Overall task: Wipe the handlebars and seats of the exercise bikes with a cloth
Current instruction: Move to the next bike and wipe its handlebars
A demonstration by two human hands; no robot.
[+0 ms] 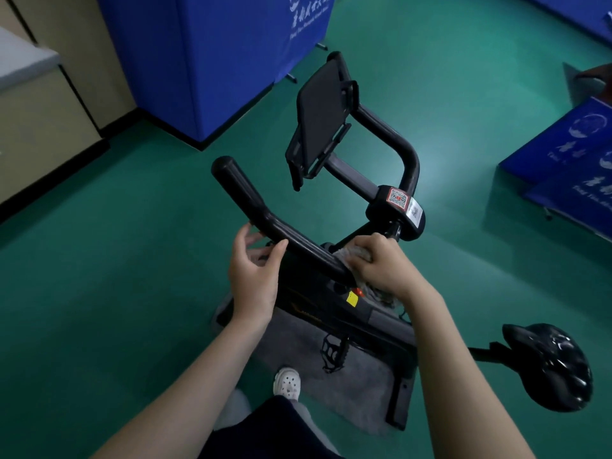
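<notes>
At the centre of the head view stands a black exercise bike (334, 306) on a grey mat (357, 392) laid over the green floor (99, 276). Its near handlebar (265, 220) runs from an end cap at 10 o'clock toward the stem at 4 o'clock. The left hand (255, 276) is at the bend of this bar, thumb and fingers loosely curved around it; whether they close fully on the bar cannot be told. The right hand (381, 263) grips a grey cloth (352, 256), bunched and pressed against the inner end of the same bar, just beside the stem. Part of the cloth hangs below the hand. A tablet holder (321, 117) is mounted at 12 o'clock, with the far handlebar (394, 144) curving behind it at 1 o'clock. A QR sticker (397, 197) sits on the clamp block. The seat (549, 366) lies at 4 o'clock, well apart from both hands. Blue padded barriers (215, 61) stand at 11 o'clock. A white shoe (287, 383) shows at 6 o'clock.
</notes>
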